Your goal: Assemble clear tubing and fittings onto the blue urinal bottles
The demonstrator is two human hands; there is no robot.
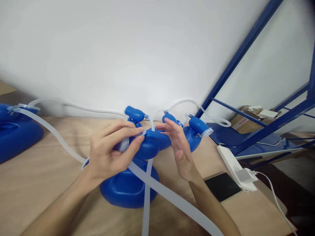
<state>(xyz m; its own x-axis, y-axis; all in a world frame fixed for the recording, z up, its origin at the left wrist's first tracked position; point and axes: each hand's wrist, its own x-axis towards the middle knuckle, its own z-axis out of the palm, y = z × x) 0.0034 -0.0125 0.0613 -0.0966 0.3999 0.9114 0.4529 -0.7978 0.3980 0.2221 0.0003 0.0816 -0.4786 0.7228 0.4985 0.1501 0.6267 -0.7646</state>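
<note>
My left hand (110, 147) is closed around the translucent cap (124, 144) of a blue plastic bottle (147, 149), thumb and fingertips pinched together at its edge. To the right, my right hand (180, 152) is raised with fingers stretched out and nothing in it, close to the bottle's far end. A broad corrugated translucent hose (172, 195) runs below both hands toward the lower right, crossing a narrower hose (147, 203). Under the held bottle, a larger blue container (123, 190) rests on the table. My left hand hides part of the cap.
Behind stand more blue bottles (135, 113) with thin white tubes (93, 109) along the white wall. A blue container (19, 137) lies at far left. To the right are a dark phone (222, 186), a power strip (231, 160) with a plugged charger (246, 176), and a blue metal frame (241, 54).
</note>
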